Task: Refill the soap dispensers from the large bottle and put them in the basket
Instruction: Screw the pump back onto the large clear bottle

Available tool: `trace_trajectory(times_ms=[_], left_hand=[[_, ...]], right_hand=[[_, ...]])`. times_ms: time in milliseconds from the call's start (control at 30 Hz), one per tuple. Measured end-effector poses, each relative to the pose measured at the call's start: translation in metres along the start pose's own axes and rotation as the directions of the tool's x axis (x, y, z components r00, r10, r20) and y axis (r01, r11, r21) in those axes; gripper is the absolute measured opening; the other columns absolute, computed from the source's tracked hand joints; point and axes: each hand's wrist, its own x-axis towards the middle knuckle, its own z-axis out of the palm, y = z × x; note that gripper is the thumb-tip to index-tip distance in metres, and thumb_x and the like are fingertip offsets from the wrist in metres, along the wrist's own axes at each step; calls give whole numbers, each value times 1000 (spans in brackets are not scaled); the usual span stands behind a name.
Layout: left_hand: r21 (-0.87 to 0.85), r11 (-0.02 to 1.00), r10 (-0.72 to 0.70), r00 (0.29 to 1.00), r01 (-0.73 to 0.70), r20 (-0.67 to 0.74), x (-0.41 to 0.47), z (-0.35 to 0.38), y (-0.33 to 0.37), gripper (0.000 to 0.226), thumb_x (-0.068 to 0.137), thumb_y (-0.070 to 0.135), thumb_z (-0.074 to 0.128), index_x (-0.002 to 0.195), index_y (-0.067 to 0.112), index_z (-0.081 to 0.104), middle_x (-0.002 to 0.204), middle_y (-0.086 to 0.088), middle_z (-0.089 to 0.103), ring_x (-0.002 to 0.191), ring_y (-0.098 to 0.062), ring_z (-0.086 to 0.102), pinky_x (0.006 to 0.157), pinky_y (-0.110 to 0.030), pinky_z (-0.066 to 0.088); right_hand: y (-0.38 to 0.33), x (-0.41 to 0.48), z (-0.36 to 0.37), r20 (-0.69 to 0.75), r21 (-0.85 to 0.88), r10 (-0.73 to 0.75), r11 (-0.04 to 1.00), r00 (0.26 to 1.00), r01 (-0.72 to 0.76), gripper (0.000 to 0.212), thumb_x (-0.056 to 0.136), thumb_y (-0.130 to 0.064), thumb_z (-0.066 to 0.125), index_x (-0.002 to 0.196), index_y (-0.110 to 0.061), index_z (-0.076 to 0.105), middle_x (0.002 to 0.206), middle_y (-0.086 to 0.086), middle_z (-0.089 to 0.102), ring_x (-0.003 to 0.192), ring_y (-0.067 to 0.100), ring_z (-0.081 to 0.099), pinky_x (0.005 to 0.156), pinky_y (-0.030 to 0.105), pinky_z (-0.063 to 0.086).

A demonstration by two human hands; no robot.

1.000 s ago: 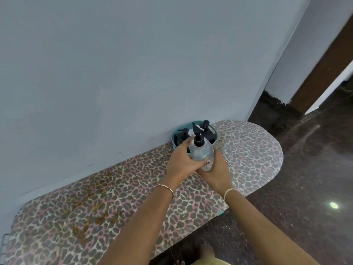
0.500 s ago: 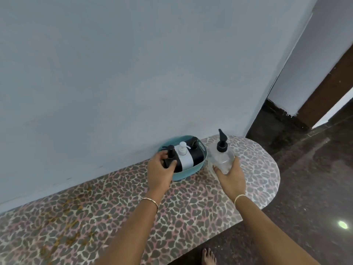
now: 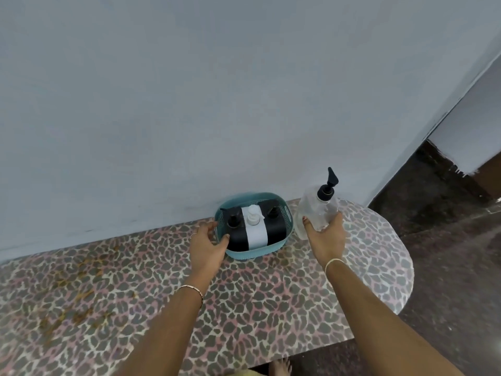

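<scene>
Grips clear, black-pumped dispenser [image 3: 315,213] in right hand [image 3: 325,237] at table's [image 3: 271,308] far edge, just right of teal basket [image 3: 244,255] with black dispensers [image 3: 238,237] and white dispenser [image 3: 256,234]. Lays left hand [image 3: 207,245], fingers loosely curved, at basket's left rim; cannot tell whether gripping.

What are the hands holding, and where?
Right hand grips the clear pump bottle around its lower body. Left hand is at the left rim of the basket; a grip cannot be told.
</scene>
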Motion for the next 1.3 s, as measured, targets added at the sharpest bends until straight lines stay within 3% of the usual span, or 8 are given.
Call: trace_trajectory(times_ms=[167,267,467,600,867,1300], left_hand=[[45,998,-33,999,33,0,0,4,-1,48,85,21,71,130,10,58,126,-6,63,107,-17,61,83,-24,44],[37,999,-38,999,39,-9,0,7,-3,46,85,21,71,128,11,60,129,-7,61,107,-18,62,85,-23,44],[43,997,-64,998,65,-20,4,13,-5,44,84,22,70,127,12,62,133,-9,55,109,-20,61,96,-31,47],[42,997,-70,997,71,-17,4,14,-5,44,84,24,70,126,13,62,133,-9,55,111,-22,60,100,-39,48],[56,996,-70,997,71,-18,1,14,-2,44,85,19,70,126,10,61,135,-8,49,115,-23,56,99,-30,42],[68,995,-76,997,76,-9,0,13,0,43,83,21,71,125,12,63,134,-7,52,117,-22,56,98,-28,42]], right_hand=[[6,19,10,37,14,21,1000,999,-22,56,81,-30,73,126,-16,43,109,1,60,91,20,58,75,27,46],[7,24,13,43,2,42,999,998,-42,53,81,-32,73,122,-17,43,106,-1,59,89,20,58,71,26,44],[7,30,16,51,-62,33,998,998,-30,63,80,-36,72,130,-20,38,106,-9,51,88,15,50,79,31,45],[6,31,17,31,-110,30,994,999,-26,66,76,-40,74,130,-21,40,109,-6,57,90,19,55,81,37,50],[4,28,21,-5,-123,19,992,1000,-19,67,76,-41,75,129,-19,40,115,-1,58,100,24,58,84,38,50],[6,17,21,-14,-93,42,995,999,-43,83,72,-44,77,138,-19,34,130,0,48,115,23,52,92,40,48]])
